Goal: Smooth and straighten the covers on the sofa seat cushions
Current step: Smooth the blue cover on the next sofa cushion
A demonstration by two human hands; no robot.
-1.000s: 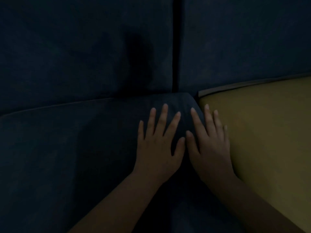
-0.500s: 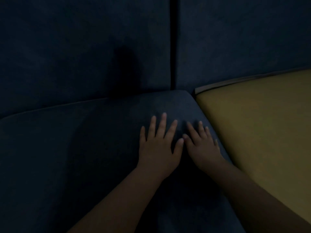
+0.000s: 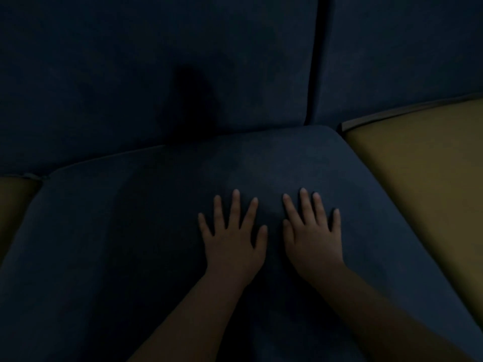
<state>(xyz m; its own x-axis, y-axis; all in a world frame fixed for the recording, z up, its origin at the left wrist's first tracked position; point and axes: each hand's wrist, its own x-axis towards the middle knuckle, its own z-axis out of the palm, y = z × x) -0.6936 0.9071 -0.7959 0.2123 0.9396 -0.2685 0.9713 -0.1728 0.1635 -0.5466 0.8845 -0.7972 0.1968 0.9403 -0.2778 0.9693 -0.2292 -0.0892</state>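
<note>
Navy plush cloth covers the middle seat cushion [image 3: 130, 244], which fills the centre of the frame with its rounded far corner at centre right; this is the cover I am smoothing, and both my palms lie flat on it so that pressure spreads the cloth rather than bunching it. My left hand [image 3: 232, 246] sits just below centre, fingers [image 3: 236, 205] straight and spread apart, gripping nothing; my right hand [image 3: 313, 244] lies just beside it, thumbs near but not touching, its fingers [image 3: 304, 205] likewise straight and fanned, pointing toward the back cushions [image 3: 130, 74] in the upper frame. A mustard cushion [image 3: 418, 192] adjoins at the right edge; a mustard strip [image 3: 13, 205] shows at far left. The light is dim, so I cannot make out fine wrinkles; I judge the stroke is in the cushion's right half, with the left half yet to do.
</note>
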